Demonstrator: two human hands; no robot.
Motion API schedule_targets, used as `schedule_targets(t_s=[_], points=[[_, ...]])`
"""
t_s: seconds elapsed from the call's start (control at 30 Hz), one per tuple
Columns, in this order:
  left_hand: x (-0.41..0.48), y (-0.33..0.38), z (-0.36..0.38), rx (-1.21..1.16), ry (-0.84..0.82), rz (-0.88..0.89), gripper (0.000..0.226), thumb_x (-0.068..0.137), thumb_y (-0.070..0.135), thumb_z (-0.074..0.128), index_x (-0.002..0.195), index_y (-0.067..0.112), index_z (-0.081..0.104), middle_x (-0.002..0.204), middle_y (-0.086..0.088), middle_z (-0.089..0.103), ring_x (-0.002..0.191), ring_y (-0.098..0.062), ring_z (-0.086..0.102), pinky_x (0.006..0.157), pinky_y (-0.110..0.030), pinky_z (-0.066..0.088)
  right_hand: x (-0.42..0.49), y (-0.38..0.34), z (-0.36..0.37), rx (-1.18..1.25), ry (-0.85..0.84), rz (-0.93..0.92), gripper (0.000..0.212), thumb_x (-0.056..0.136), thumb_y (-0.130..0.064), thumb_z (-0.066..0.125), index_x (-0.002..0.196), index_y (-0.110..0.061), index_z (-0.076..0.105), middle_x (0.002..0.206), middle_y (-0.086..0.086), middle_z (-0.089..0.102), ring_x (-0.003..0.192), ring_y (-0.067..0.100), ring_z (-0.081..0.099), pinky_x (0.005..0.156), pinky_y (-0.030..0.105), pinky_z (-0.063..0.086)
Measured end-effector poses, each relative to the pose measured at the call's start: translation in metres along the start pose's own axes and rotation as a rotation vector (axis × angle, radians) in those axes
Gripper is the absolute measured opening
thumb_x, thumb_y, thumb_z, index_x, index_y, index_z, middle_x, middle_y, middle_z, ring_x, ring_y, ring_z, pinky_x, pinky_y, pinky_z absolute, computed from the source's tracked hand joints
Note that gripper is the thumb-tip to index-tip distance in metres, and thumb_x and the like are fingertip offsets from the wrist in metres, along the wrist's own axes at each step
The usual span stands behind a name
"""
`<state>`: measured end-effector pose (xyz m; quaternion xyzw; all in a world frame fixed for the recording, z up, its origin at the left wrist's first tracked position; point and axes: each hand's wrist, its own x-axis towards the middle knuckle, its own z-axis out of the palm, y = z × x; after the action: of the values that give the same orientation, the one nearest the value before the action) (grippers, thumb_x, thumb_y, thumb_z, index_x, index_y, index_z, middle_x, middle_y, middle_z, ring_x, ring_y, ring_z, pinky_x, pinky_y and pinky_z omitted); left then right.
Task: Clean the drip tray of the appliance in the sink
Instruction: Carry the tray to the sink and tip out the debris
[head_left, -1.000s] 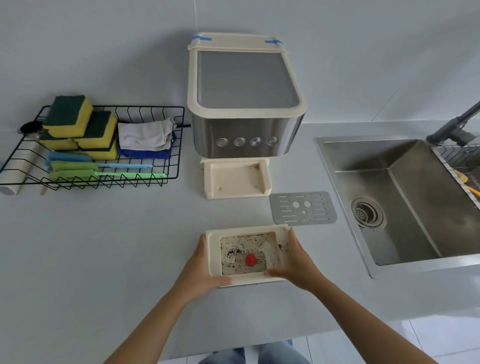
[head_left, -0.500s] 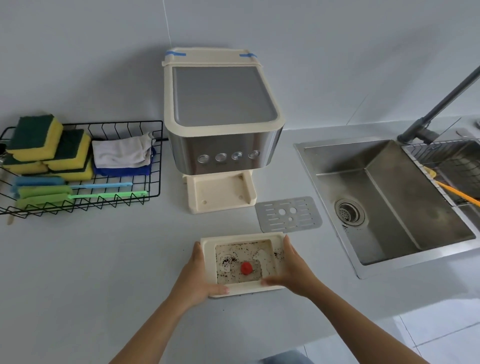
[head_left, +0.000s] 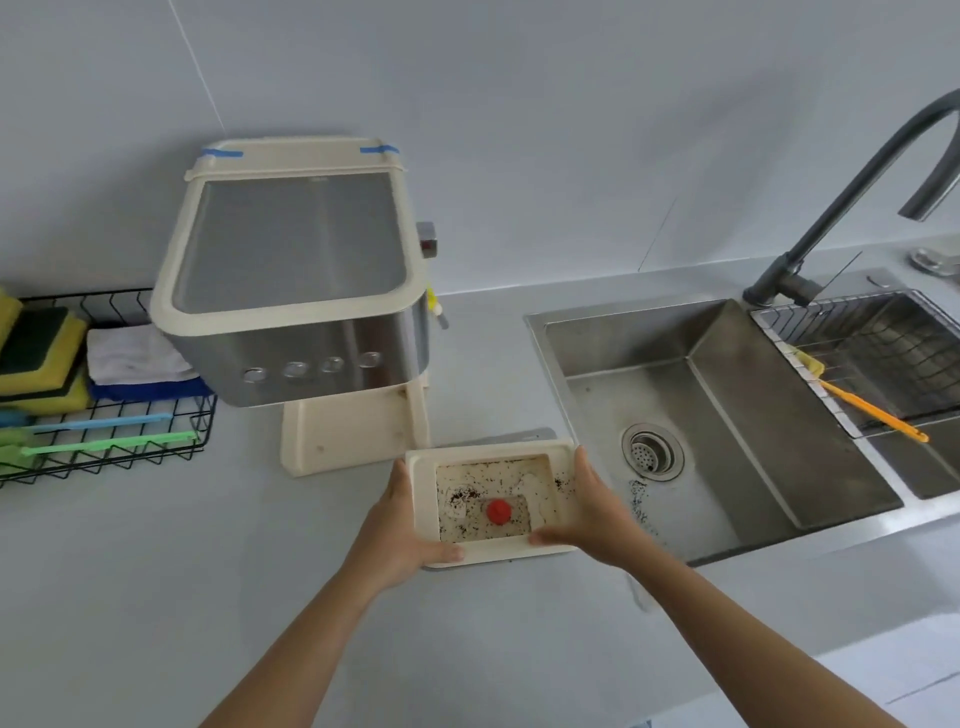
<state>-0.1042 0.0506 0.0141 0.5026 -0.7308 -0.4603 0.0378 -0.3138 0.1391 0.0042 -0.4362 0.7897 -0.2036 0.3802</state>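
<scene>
So the drip tray (head_left: 493, 501) is up off the counter (head_left: 208, 571) right now, held level between both hands just left of the sink (head_left: 675, 415), near its front-left corner. Left hand (head_left: 397, 525) is wrapped round the left edge with the thumb lying over the near rim, right hand (head_left: 589, 512) does the same on the right edge, so both are closed on the tray and nothing else. Keeping it flat makes sense to me, since the bottom is speckled with dark grounds and what looks like a bit of liquid, plus a red round float (head_left: 500, 511) sitting in the middle, and tipping it early would dump that on the counter. The appliance (head_left: 296, 280) sits just behind on the far side with its tray slot bare. A few dark specks are already on the sink floor near the drain (head_left: 652, 451). My guess is the tray goes over the basin next, under the tap (head_left: 841, 176). Sponges (head_left: 41, 353) wait in the wire rack (head_left: 104, 457) far left.
</scene>
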Motion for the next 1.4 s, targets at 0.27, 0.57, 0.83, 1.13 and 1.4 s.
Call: schedule_targets(t_s=[0.27,0.57,0.83,1.13,1.4], points=[[0.043,0.087,0.087,-0.074,0.067,-0.039,0.104,0.054,0.018,0.087,0.135,0.014,0.022,0.122,-0.001,0.048,0.117,-0.022,0.049,0.095,-0.036,0.045,0.035,0.073,-0.107,-0.055,-0.05,-0.066,0.129,0.063,-0.027,0.082,0.144,-0.008,-0.016,0.149,0.01,0.03,0.132,0.026,0.037,0.106,0.038,0.038],[0.068,0.177,0.171,-0.183,0.111,-0.116,0.09,0.076,0.039,0.068,0.145,0.018,0.015,0.138,-0.003,0.049,0.123,-0.026,0.049,0.1,-0.038,0.043,0.047,0.144,-0.212,-0.11,-0.126,-0.101,0.129,0.065,-0.026,0.082,0.143,-0.007,-0.019,0.156,0.007,0.016,0.136,0.029,0.032,0.105,0.038,0.037],[0.079,0.214,0.204,-0.318,0.237,-0.113,0.058,0.096,0.033,0.037,0.149,0.027,0.012,0.151,0.0,0.033,0.135,-0.022,0.037,0.11,-0.041,0.033,0.051,0.169,-0.247,-0.038,-0.147,-0.058,0.134,0.06,-0.027,0.085,0.143,-0.006,-0.018,0.156,0.006,0.015,0.14,0.026,0.026,0.109,0.037,0.032],[0.092,0.22,0.209,-0.62,0.251,-0.111,0.052,0.093,0.032,0.047,0.142,0.039,0.029,0.134,0.001,0.052,0.117,-0.019,0.053,0.097,-0.037,0.045,0.049,0.179,-0.257,0.057,-0.093,-0.019,0.129,0.061,-0.023,0.084,0.145,-0.009,-0.013,0.145,0.005,0.037,0.13,0.024,0.039,0.102,0.035,0.04],[0.106,0.228,0.2,-0.813,0.274,-0.091,0.054,0.092,0.022,0.051,0.14,0.038,0.031,0.118,0.001,0.054,0.099,-0.017,0.057,0.075,-0.031,0.05,0.051,0.176,-0.261,0.187,-0.105,-0.032,0.092,0.061,-0.012,0.084,0.129,-0.015,0.022,0.115,-0.003,0.052,0.107,0.014,0.052,0.065,0.015,0.045]])
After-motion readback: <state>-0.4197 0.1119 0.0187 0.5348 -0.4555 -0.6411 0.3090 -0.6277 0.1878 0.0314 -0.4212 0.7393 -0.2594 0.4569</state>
